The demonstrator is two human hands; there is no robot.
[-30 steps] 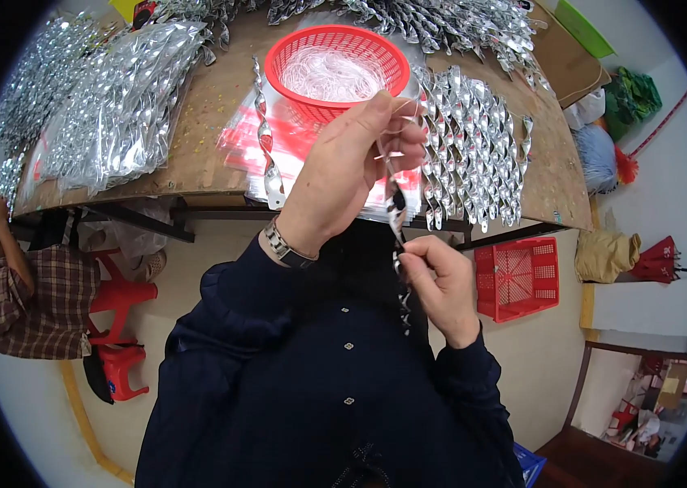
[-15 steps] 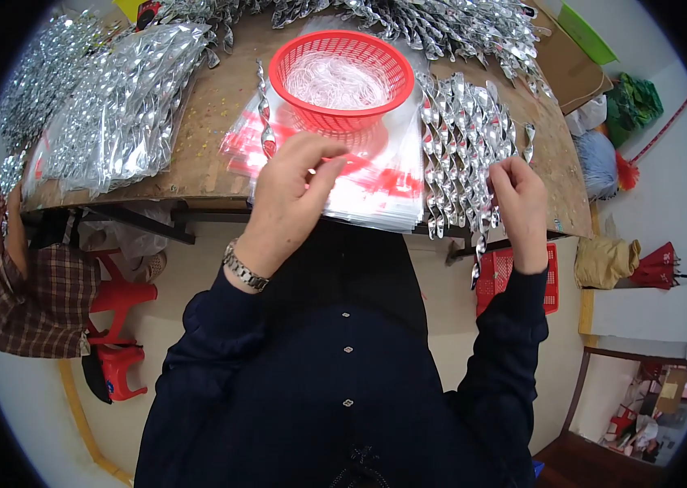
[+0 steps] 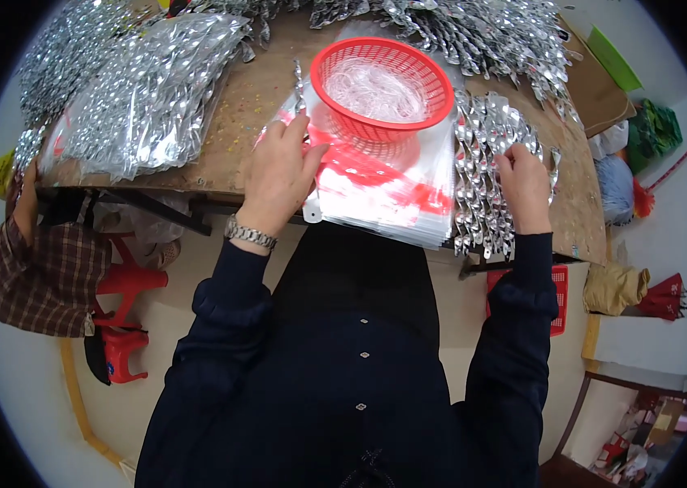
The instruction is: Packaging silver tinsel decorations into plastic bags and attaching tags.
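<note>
My left hand (image 3: 278, 175), with a metal-band watch at the wrist, is over a single twisted silver strip (image 3: 300, 88) along the left edge of a stack of clear and red plastic bags (image 3: 384, 191). Its thumb stands apart from the fingers, with the strip passing underneath. Thumb and fingers of my right hand (image 3: 525, 185) are closed in a pinch at a row of twisted silver strips (image 3: 473, 175) right of the bags; the pinched end is mostly covered. On the bags sits a red basket (image 3: 327, 85) holding a tangle of clear thread (image 3: 376, 89).
Bagged silver strips (image 3: 156, 98) lie on the left of the wooden table (image 3: 258, 89), with a loose silver pile (image 3: 473, 41) along the back. A person in a checked garment (image 3: 43, 272) sits at left by red stools (image 3: 128, 281). Below the right edge is a red crate (image 3: 559, 301).
My left hand has drawn back from over the bags onto the single strip, its fingers spreading. The strip that dangled past the table edge below my right hand no longer hangs there. The view has shifted.
</note>
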